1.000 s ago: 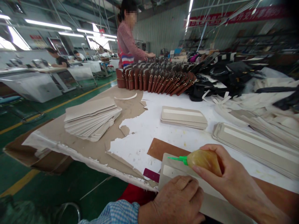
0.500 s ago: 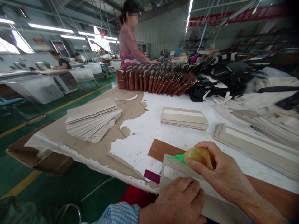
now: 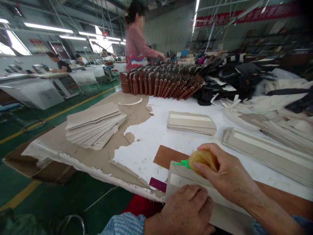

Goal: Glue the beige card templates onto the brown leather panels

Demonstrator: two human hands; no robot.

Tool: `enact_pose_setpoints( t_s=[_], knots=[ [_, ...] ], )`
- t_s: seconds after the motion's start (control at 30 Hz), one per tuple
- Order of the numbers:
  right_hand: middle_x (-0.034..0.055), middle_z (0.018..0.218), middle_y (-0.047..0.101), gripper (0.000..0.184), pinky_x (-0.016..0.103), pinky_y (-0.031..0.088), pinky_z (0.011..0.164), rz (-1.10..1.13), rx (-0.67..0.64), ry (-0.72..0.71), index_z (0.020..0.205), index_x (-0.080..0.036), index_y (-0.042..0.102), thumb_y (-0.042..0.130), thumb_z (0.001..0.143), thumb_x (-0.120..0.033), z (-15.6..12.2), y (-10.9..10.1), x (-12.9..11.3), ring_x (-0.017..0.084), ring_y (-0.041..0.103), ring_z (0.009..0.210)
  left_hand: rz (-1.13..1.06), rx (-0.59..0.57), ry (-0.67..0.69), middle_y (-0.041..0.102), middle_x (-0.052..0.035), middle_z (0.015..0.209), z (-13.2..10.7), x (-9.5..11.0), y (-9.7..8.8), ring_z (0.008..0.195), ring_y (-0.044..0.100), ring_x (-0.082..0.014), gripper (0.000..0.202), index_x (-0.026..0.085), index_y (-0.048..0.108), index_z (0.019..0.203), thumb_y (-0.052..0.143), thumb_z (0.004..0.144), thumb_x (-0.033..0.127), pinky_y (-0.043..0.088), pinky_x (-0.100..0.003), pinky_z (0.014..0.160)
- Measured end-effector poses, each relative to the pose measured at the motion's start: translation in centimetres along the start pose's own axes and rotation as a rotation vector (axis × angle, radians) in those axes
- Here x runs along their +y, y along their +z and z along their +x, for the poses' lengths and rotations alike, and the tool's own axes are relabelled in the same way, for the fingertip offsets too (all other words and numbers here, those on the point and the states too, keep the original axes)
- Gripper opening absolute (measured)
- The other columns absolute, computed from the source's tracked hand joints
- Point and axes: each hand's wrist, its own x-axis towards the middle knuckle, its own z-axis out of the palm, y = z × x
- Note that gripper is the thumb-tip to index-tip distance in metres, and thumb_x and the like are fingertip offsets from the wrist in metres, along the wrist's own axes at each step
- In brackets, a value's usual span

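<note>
My right hand [image 3: 227,176] is wrapped around a soft amber glue bottle [image 3: 202,161] with a thin green nozzle. The nozzle points left, its tip at the upper left corner of a beige panel [image 3: 230,217]. This panel carries a pale strip [image 3: 176,180] along its length and lies at the table's near edge. My left hand [image 3: 188,209] bears down on the panel with bent fingers pressed together; its thumb is hidden. Beneath and beyond the panel, a brown leather piece [image 3: 168,156] shows. A small purple piece [image 3: 157,184] sticks out at the panel's left.
Fanned beige panels [image 3: 95,124] lie on the left of the table. Two stacks with pale strips, a shorter one [image 3: 192,122] and a longer one [image 3: 266,153], lie beyond my right hand. Brown bags [image 3: 158,83] line the far side, where a co-worker [image 3: 137,42] stands.
The view has shifted slightly. My right hand and the glue bottle have moved a little left and up, the nozzle staying by the panel's corner. The co-worker's hand has lifted above the bags.
</note>
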Motion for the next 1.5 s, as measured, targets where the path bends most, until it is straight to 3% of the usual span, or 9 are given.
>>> enact_pose_setpoints(
  t_s=[0.67,1.03,1.5],
  knots=[
    [0.0038,0.082,0.071,0.025,0.037,0.046,0.066,-0.073,-0.017,-0.068,0.097,-0.026,0.064,0.053,0.083,-0.043,1.2,-0.1,-2.1,0.024,0.064,0.071,-0.018,-0.023,-0.02,0.067,-0.0126,0.138,0.1,0.0,-0.9,0.128,0.059,-0.027,0.053,0.008,0.06,0.135,0.06,0.105,0.051,0.049,-0.036,0.112],
    [0.0056,0.093,0.073,0.028,0.039,0.048,0.073,-0.174,-0.036,-0.105,0.105,-0.024,0.065,0.053,0.087,-0.042,1.7,-0.3,-2.3,0.026,0.068,0.077,-0.031,-0.043,-0.041,0.068,-0.0138,0.134,0.1,0.1,-0.7,0.128,0.059,-0.0266,0.051,0.009,0.06,0.132,0.061,0.104,0.052,0.047,-0.036,0.115],
    [0.0043,0.079,0.07,0.029,0.037,0.043,0.066,-0.174,-0.05,-0.023,0.1,-0.025,0.064,0.053,0.082,-0.044,1.8,-1.3,-2.2,0.025,0.063,0.068,-0.012,-0.036,-0.026,0.067,-0.0145,0.137,-0.1,0.1,-0.7,0.13,0.06,-0.0268,0.054,0.008,0.059,0.136,0.057,0.106,0.052,0.044,-0.036,0.118]
  ],
)
